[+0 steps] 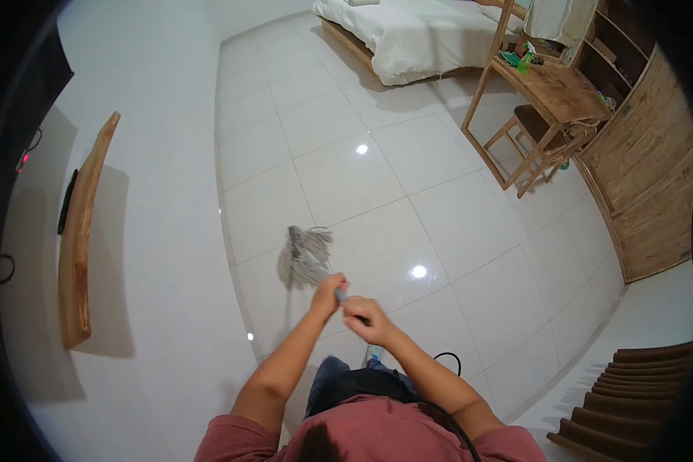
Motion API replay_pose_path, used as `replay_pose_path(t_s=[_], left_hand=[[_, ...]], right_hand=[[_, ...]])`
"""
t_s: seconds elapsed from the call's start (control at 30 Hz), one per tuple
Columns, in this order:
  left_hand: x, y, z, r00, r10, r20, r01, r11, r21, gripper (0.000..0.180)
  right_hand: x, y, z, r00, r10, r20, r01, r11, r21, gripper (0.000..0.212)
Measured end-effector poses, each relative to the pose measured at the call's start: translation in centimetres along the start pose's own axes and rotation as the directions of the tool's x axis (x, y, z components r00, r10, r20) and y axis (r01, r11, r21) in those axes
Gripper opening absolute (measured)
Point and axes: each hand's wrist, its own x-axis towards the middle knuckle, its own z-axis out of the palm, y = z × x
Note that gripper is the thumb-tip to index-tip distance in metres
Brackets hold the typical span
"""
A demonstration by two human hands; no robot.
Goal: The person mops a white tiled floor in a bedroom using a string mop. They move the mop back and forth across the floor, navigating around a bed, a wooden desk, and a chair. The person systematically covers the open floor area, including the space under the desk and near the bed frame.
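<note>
A grey string mop (309, 266) lies with its strands spread on the white tiled floor (377, 185), ahead of me and a little left of centre. Its handle runs from the mop head back toward my body. My left hand (329, 294) is wrapped round the handle, nearer the mop head. Closer to my body, my right hand (368, 319) grips the same handle by its dark end. Both hands are closed and near each other.
Along the left wall (162, 231) juts a wooden shelf (88, 239). A bed (423, 38) with white covers stands at the far side. To the right are a wooden desk (554, 92) holding a green spray bottle (526, 60), a stool (533, 127) and a brown curtain (631, 396).
</note>
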Motion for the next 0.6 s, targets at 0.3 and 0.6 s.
replay_pose_path(t_s=[0.3, 0.6], left_hand=[[10.1, -3.2, -5.4, 0.996, -0.088, 0.004, 0.087, 0.989, 0.117, 0.006], [20.6, 4.7, 1.8, 0.940, 0.078, 0.333, 0.024, 0.956, -0.291, 0.010]], right_hand=[[12.0, 4.9, -0.8, 0.972, 0.236, 0.019, -0.236, 0.971, 0.031, 0.017], [18.3, -3.8, -9.3, 0.857, 0.381, -0.348, -0.449, 0.883, -0.137, 0.021]])
